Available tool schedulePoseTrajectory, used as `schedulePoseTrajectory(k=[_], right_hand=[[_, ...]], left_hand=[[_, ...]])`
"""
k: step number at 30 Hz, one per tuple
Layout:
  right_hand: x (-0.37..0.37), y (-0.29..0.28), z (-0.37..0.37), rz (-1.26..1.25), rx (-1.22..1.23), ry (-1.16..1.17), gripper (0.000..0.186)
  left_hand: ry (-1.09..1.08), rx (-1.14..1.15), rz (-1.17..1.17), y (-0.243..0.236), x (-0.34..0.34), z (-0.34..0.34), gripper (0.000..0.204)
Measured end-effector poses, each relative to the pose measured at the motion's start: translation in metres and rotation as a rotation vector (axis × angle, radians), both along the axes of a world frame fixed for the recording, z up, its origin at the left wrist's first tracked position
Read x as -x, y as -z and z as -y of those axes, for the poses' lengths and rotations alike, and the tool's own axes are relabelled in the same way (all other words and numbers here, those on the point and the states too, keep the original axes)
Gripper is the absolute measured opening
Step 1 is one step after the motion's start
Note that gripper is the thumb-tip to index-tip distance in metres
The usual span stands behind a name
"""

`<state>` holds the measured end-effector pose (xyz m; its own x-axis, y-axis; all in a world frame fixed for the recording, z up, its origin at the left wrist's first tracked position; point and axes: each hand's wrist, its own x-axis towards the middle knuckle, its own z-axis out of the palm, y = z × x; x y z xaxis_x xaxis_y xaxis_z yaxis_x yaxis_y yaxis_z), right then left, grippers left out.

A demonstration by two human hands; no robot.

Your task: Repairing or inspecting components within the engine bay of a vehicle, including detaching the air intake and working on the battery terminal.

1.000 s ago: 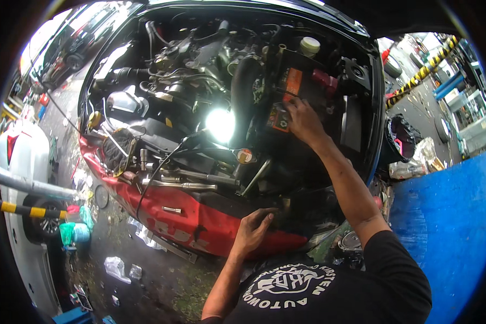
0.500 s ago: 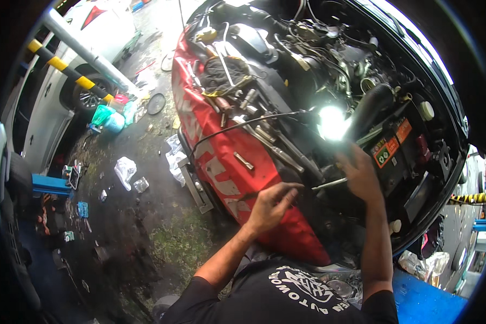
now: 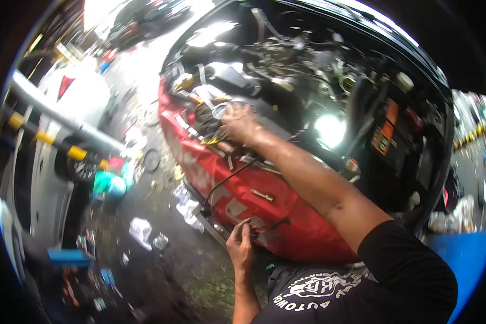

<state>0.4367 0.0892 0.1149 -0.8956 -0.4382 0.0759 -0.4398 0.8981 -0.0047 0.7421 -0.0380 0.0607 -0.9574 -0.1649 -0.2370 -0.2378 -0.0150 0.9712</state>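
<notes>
My right hand [image 3: 240,123] reaches across to the dark round tray [image 3: 204,120] among the tools, its fingers blurred. Beside its fingertips is a pale, ring-shaped thing [image 3: 220,112]; whether the hand grips it I cannot tell. Nearer me, my left hand [image 3: 241,243] is raised at the edge of the red fender cover [image 3: 302,221], thumb and fingertips pinched together. A thin dark strip [image 3: 275,224] extends from beside its fingers over the cover; its hold on the strip is unclear. A short metal socket piece [image 3: 262,194] lies on the cover.
A bright work lamp [image 3: 330,130] shines in the open engine bay, left of the battery [image 3: 386,127] with orange labels. A striped black and yellow bar [image 3: 46,139] and a white car [image 3: 46,189] stand to the left. Plastic bags [image 3: 140,232] litter the floor.
My right hand has swung from beside the lamp far left to the tool tray. My left hand has drawn back toward me and lower. The whole view has shifted.
</notes>
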Motion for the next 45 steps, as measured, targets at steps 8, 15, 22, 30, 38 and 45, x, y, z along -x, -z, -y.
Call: schedulePoseTrajectory(k=[8,15,22,30,38,45], right_hand=[[-0.159,0.004,-0.102,-0.324,0.818,0.159,0.029],[-0.174,0.013,-0.241,-0.404,0.770,0.827,0.053],[-0.147,0.006,-0.287,-0.317,0.819,0.990,0.069],[-0.094,0.003,-0.303,-0.129,1.091,1.078,0.083],[-0.073,0.007,-0.315,-0.208,1.556,1.096,0.116],[-0.073,0.005,-0.325,-0.205,1.673,0.962,0.128]], left_hand=[[0.189,0.186,-0.306,-0.028,0.089,-0.021,0.020],[0.600,0.956,-0.917,-0.053,0.194,-0.145,0.048],[0.656,1.098,-0.862,-0.056,0.224,-0.152,0.042],[0.331,1.198,-0.667,-0.063,0.216,-0.093,0.036],[0.231,1.274,-0.529,-0.046,0.200,-0.104,0.056],[0.393,0.694,-0.876,-0.071,0.206,-0.161,0.052]])
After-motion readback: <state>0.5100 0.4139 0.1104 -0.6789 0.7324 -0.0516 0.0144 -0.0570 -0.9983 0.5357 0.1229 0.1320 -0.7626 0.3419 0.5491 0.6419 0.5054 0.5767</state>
